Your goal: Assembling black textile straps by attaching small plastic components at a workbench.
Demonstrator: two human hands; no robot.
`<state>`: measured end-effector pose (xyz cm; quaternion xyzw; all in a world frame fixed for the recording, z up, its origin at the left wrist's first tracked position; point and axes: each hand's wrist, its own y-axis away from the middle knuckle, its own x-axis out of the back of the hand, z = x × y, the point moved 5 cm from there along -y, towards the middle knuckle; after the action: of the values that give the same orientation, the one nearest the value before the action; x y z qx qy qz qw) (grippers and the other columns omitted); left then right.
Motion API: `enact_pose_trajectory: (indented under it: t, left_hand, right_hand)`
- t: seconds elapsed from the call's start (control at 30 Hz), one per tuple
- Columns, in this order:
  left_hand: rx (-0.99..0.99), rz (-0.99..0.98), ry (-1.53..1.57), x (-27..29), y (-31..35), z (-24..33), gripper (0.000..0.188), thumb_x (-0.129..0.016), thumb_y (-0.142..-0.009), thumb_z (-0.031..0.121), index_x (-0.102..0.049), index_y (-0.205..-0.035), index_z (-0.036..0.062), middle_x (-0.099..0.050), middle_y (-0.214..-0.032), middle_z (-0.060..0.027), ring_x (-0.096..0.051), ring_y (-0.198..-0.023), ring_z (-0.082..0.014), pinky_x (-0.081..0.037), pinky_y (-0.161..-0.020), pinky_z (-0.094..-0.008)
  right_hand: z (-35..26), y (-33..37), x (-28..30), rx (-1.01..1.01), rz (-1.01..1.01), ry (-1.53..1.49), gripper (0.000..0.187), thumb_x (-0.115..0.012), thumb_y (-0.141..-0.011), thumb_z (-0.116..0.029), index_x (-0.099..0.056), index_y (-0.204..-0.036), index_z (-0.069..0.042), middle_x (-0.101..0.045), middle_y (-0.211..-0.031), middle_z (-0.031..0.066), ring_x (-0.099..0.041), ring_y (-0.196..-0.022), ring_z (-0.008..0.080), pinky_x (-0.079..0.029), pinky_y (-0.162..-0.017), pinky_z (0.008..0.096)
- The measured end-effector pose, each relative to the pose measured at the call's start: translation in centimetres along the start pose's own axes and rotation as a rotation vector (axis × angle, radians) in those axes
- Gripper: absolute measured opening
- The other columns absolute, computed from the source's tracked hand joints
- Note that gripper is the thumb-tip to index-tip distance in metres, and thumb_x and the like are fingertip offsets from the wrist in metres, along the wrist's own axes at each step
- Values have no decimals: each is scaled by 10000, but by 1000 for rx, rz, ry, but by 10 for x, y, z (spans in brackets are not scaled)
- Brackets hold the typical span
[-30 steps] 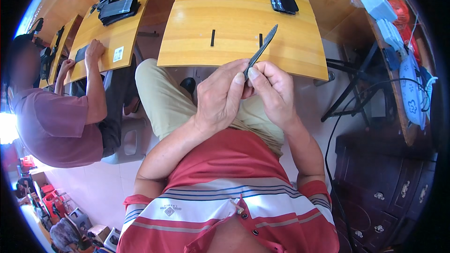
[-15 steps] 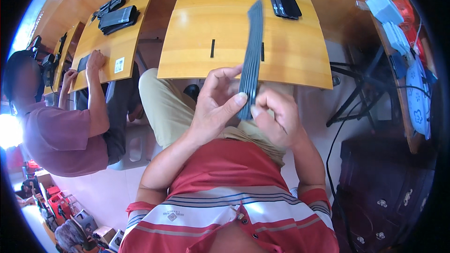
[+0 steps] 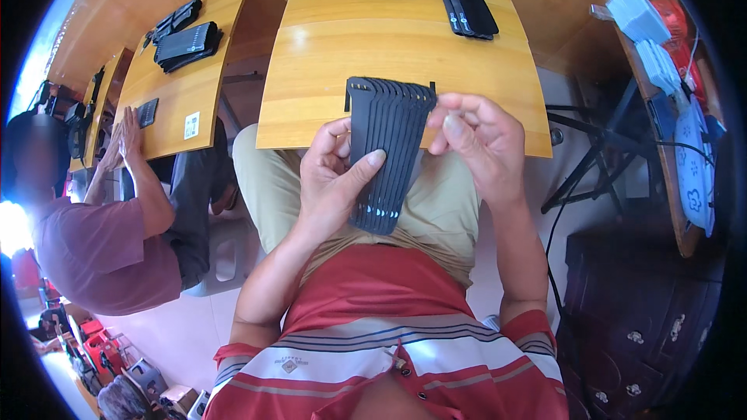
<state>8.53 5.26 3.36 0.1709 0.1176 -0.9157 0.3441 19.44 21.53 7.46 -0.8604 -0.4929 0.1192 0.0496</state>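
Observation:
A fanned stack of flat black strips point(image 3: 387, 140), with small light marks near the lower ends, hangs over my lap at the table's near edge. My left hand point(image 3: 331, 175) is closed on it, thumb across the front and fingers behind. Beside the stack's upper right corner is my right hand point(image 3: 486, 144), its fingers bent but apart, with nothing seen between them. Its fingertips come close to the stack's edge; whether they touch it I cannot tell.
A yellow wooden table point(image 3: 311, 54) stands before me, with black strip bundles point(image 3: 469, 8) at its far side. On the left, another person point(image 3: 101, 233) sits at a second table point(image 3: 187, 89), hands by a small black piece point(image 3: 147, 112). A shelf point(image 3: 677, 210) and dark cabinet point(image 3: 638, 319) stand right.
The stack has turned from edge-on to broad face up, lower and fanned out. My right hand has moved from its lower end to its upper right corner. The other person's hands have come together.

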Motion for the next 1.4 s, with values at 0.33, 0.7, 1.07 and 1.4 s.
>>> enact_pose_trajectory:
  t: [0.33,0.7,1.07,1.4]
  left_hand:
    - [-137,223,-543,25,13,-2,467,-712,-861,-25,-474,-1262,5,-593,-1114,-93,-591,-1035,-155,-491,-919,-290]
    - [-245,132,-608,10,23,41,190,-761,-848,109,-662,-955,-14,-675,-890,-120,-660,-803,-202,-524,-722,-306]
    - [-300,8,-1012,-3,36,71,117,-654,-873,31,-649,-980,-15,-656,-862,-174,-655,-748,-349,-517,-646,-391]
    - [-332,27,-1111,-4,36,65,67,-623,-848,48,-603,-870,-12,-625,-794,-188,-633,-691,-373,-500,-608,-431]
  right_hand:
    - [19,-14,-19,-151,-83,-42,174,-626,-971,-111,-649,-1029,52,-672,-795,61,-652,-684,98,-563,-647,232]
    - [20,2,-61,-217,-277,-60,181,-643,-960,-116,-677,-1023,51,-681,-846,60,-669,-739,98,-555,-682,234]
    - [1,13,-82,119,-288,364,101,-618,-906,-12,-632,-972,62,-634,-860,143,-659,-735,233,-508,-654,312]
    - [2,20,-87,315,-254,633,89,-612,-895,-23,-603,-972,19,-615,-827,156,-639,-713,305,-493,-624,368]
